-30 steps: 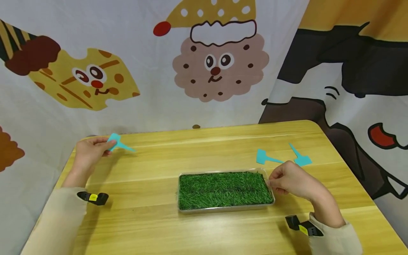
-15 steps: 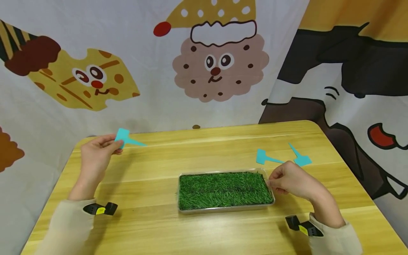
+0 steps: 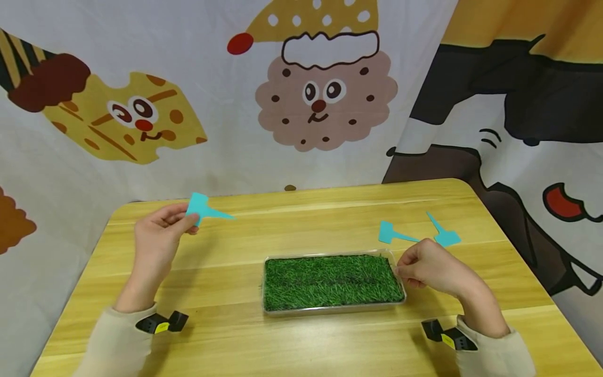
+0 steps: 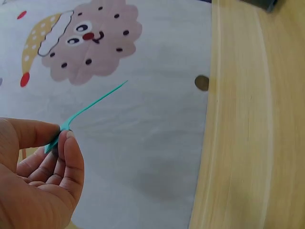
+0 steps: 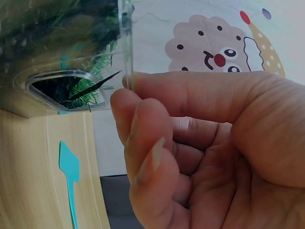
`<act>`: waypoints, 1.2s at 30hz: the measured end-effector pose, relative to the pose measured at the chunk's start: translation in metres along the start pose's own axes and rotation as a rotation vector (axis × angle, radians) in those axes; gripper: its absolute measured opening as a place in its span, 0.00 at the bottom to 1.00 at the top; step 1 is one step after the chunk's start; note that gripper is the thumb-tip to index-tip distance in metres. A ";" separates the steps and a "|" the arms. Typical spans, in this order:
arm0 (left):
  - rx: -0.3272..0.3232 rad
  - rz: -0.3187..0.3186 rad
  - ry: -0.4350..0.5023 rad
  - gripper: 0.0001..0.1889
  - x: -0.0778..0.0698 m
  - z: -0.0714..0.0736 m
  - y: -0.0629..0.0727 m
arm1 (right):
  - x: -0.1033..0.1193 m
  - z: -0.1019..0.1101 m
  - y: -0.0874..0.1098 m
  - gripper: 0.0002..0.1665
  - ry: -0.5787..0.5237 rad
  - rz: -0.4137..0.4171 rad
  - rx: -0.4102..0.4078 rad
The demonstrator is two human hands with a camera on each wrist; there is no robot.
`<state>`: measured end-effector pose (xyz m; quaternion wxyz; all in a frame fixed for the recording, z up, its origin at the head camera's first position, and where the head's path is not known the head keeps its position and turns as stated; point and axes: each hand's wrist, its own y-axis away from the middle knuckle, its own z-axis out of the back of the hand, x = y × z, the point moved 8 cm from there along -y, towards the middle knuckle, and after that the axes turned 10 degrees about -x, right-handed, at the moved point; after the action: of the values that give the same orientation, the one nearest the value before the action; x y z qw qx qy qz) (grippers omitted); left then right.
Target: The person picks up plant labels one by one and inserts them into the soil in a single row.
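Currently I have a flat turquoise tag with a pointed stem point(image 3: 198, 204) raised above the far left of the wood-grain table point(image 3: 226, 345). The left hand point(image 3: 160, 233) pinches its broad end between thumb and curled fingers, stem pointing rightward. From here I see the right hand point(image 3: 435, 266) pinching, thumb against fingertip, the right rim of a clear rectangular plastic tray point(image 3: 334, 311) filled with green artificial grass point(image 3: 330, 283). Two matching turquoise tags point(image 3: 387, 231) point(image 3: 446, 239) lie beyond that hand; a white cartoon-printed curtain point(image 3: 226, 173) hangs behind.
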<state>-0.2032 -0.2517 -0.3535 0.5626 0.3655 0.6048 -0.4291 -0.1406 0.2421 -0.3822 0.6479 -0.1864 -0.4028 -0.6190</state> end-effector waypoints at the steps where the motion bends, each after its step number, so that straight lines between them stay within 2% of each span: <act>1: 0.003 0.005 -0.002 0.11 0.000 -0.002 0.002 | 0.000 0.000 0.000 0.13 -0.003 0.000 0.000; 7: 0.020 0.018 -0.030 0.12 0.000 -0.012 0.015 | -0.001 -0.001 0.000 0.12 -0.006 -0.002 -0.002; 14: 0.061 -0.049 -0.144 0.14 -0.006 -0.019 0.026 | -0.001 -0.001 0.000 0.13 -0.002 -0.010 -0.008; 24: 0.075 -0.063 -0.136 0.13 -0.010 -0.027 0.039 | -0.001 -0.001 0.001 0.13 -0.016 -0.006 -0.002; 31: 0.057 -0.040 -0.070 0.13 -0.009 -0.034 0.046 | -0.001 -0.001 0.001 0.14 -0.007 -0.003 -0.003; 36: 0.075 -0.050 -0.072 0.12 -0.006 -0.039 0.049 | 0.001 0.000 0.000 0.14 0.005 -0.008 -0.004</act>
<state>-0.1718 -0.1977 -0.3527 0.5591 0.3554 0.5767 -0.4781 -0.1402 0.2416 -0.3817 0.6462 -0.1845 -0.4006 -0.6229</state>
